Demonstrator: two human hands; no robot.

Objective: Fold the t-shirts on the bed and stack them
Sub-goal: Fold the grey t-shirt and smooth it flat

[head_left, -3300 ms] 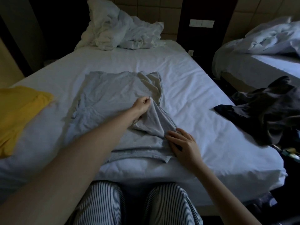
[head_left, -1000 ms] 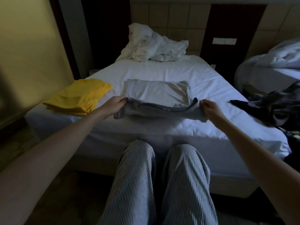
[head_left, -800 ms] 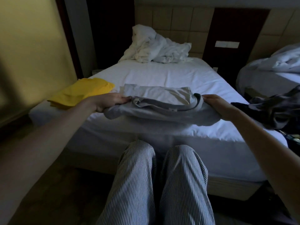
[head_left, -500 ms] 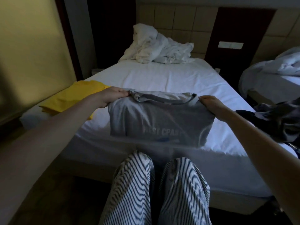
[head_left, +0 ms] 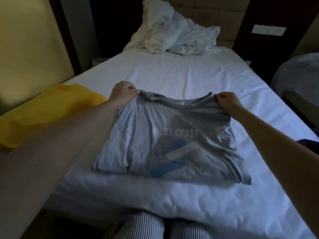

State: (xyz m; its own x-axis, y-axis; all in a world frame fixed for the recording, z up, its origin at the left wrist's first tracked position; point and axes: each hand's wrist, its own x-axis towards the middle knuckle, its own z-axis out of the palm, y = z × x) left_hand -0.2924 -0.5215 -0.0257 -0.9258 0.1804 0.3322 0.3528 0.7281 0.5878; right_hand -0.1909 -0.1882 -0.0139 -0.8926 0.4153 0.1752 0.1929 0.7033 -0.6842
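— What does the head camera show?

— A person stands at the foot of a bed (head_left: 172,73) covered in a white sheet. A folded grey t-shirt (head_left: 172,138) lies flat on the sheet, print side up, with the words "WEST COAST" and blue and white stripes across the chest. Both arms reach out over it.

— And the hands?

— The left hand (head_left: 123,93) has its fingers (head_left: 133,92) pinched closed on the shirt's far left corner, by the neckline. The right hand (head_left: 227,101) is curled closed on the far right corner in the same way. The collar stretches between the two grips, and the rest of the shirt spreads from the fingers back toward the person.

— Anything else nearby?

— Just left of the left fingers, a folded yellow t-shirt (head_left: 50,111) rests at the bed's edge. Well beyond both hands, a rumpled white duvet (head_left: 172,31) is heaped at the head of the bed. Below the shirt, striped trousers (head_left: 164,226) show at the mattress edge. Beyond the right arm sits a sliver of dark fabric (head_left: 309,142), too little to identify.
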